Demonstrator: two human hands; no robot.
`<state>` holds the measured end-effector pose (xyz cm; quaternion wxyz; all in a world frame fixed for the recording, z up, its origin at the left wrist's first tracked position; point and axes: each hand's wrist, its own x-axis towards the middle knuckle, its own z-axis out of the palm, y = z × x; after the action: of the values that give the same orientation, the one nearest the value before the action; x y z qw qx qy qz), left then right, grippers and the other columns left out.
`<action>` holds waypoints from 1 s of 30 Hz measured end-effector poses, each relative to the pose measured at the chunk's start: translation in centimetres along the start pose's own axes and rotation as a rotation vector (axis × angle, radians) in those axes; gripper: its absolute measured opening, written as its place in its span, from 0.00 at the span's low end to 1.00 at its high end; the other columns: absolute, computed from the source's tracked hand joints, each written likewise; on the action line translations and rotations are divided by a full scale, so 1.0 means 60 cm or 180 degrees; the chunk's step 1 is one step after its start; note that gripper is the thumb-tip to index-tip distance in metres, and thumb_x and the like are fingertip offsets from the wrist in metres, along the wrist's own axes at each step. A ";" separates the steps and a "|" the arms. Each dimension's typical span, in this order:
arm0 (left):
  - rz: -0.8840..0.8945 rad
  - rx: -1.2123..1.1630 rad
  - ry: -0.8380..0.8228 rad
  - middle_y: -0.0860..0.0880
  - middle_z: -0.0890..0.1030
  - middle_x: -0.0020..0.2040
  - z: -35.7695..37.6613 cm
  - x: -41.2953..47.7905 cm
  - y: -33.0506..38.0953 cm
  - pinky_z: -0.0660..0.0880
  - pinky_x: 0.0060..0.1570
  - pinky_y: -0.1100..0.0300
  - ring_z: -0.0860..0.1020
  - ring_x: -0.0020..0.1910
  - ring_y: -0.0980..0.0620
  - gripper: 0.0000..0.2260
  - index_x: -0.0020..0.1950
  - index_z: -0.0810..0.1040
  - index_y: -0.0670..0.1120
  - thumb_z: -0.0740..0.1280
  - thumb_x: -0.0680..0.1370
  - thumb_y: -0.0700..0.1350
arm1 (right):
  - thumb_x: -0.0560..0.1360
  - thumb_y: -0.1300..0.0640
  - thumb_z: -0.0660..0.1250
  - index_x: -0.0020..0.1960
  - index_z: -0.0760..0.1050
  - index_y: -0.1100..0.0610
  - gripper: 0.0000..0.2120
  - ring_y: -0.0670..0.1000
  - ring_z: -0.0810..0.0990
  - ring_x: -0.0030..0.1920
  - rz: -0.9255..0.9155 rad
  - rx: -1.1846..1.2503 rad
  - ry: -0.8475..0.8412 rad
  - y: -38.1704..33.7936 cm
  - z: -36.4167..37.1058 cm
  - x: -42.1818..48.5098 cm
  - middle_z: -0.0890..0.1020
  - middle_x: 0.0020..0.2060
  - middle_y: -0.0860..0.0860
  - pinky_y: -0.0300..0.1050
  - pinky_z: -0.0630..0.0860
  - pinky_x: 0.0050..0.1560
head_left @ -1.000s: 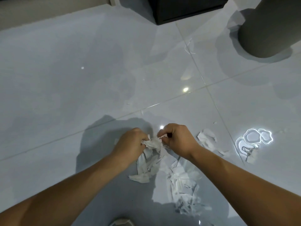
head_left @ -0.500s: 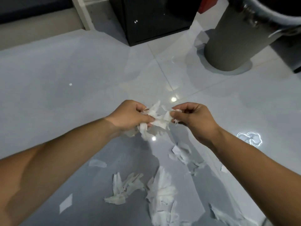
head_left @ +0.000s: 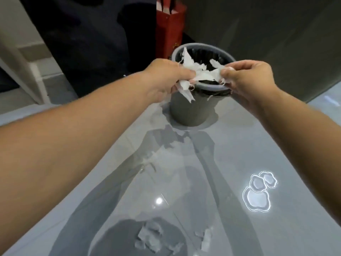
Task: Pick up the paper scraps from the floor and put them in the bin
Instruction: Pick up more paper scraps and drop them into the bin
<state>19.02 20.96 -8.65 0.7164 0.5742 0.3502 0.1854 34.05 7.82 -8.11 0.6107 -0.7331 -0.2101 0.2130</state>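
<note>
Centrally, left hand (head_left: 165,78) & right hand (head_left: 245,80) both clenched on one bunch of torn white paper scraps (head_left: 200,74), stretched between them. Bunch held above near rim of grey bin (head_left: 191,109); some strips hang down over rim, one tip sticks up over opening. Bin upright on glossy grey floor (head_left: 212,163), dark liner inside. Red bag (head_left: 170,28) behind bin. More scraps on floor (head_left: 150,237) near bottom edge, blurred. Bright light reflection (head_left: 258,193) on floor, right.
</note>
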 end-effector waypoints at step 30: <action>-0.0614 0.3660 -0.0319 0.45 0.71 0.65 -0.199 -0.101 -0.349 0.70 0.65 0.55 0.72 0.65 0.47 0.32 0.69 0.75 0.51 0.79 0.67 0.53 | 0.70 0.46 0.76 0.62 0.78 0.49 0.22 0.46 0.80 0.51 0.0711 -0.2299 -0.1943 0.302 0.020 -0.254 0.80 0.58 0.46 0.40 0.75 0.53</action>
<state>3.45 19.47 -28.00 0.3191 0.8443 0.4110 -0.1278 21.73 -2.87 -25.33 0.2012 -0.8204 -0.3601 0.3960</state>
